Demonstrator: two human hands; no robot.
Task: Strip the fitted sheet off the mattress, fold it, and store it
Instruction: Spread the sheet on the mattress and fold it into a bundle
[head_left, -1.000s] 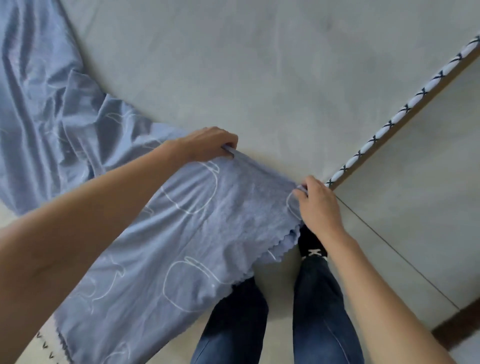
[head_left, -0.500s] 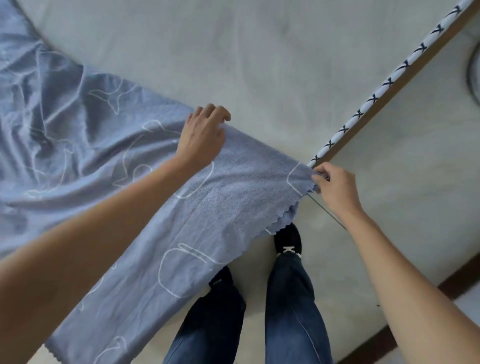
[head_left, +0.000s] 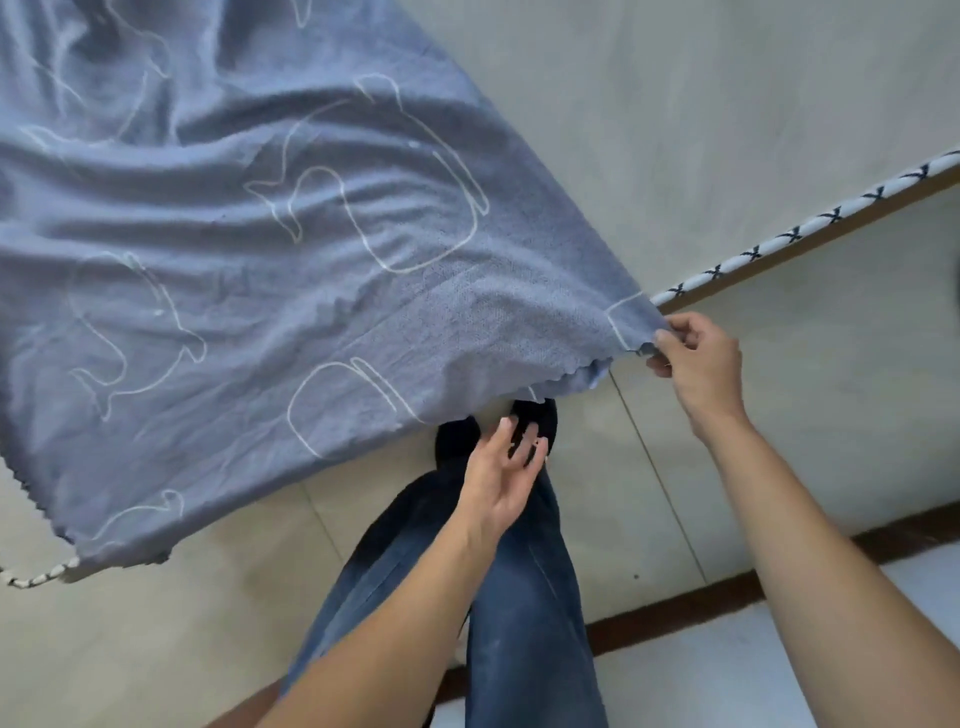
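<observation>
While the right hand (head_left: 701, 364) is pinching the corner of the fitted sheet (head_left: 260, 249) between thumb and curled fingers, the left hand (head_left: 498, 478) is hovering lower down with its fingers spread and relaxed, gripping nothing and touching no cloth. The sheet, blue with white whale outlines, is lying rumpled across the left part of the pale grey mattress (head_left: 675, 104), and its pinched corner is being held just off the mattress corner, over the floor (head_left: 805, 389). A scalloped hem (head_left: 561, 375) is running along the sheet's near edge from the right hand toward the left. White braided trim (head_left: 795, 231) with dark crosses is edging the mattress to the right of the grip, and a short piece of the same trim is showing at the lower left, just under the sheet's edge. The person is standing at the mattress corner on beige floor tiles in blue jeans (head_left: 524, 623), with dark-covered feet (head_left: 537, 415) partly tucked beneath the hanging hem. A dark brown strip (head_left: 675, 618) is crossing the floor behind the legs.
</observation>
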